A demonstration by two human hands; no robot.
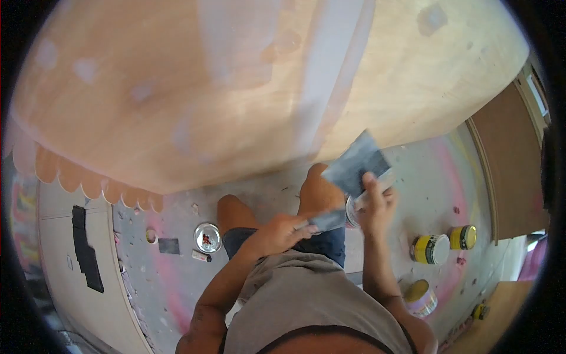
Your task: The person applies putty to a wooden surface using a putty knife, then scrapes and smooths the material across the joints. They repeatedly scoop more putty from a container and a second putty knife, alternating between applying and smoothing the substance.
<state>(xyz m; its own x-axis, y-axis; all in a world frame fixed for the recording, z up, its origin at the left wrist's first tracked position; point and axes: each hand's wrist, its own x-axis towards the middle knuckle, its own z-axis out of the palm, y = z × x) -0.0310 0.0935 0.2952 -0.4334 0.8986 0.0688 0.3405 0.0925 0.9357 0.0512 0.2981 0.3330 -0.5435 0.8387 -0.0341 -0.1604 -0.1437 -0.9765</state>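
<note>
My right hand (pixel 377 206) is closed on a flat, dark grey square putty spreader (pixel 356 165), its thumb pressed on the smeared face. The spreader is held up and tilted, and in this view its top corner overlaps the lower edge of a large wooden panel (pixel 147 130). Lower and to the left, over my lap, my left hand (pixel 283 233) pinches a smaller grey putty spreader (pixel 327 220), slightly blurred. The two spreaders are apart. Pale lilac-grey filler bands (pixel 330 71) and spots mark the panel.
Yellow-labelled cans (pixel 430 249) stand on the pink-stained grey floor to the right, near an open tub (pixel 420 297). On the left are a silver dish (pixel 207 238) with small red bits, a lighter-like tube (pixel 201 256) and a dark square (pixel 168 246). A brown board (pixel 510 165) stands at right.
</note>
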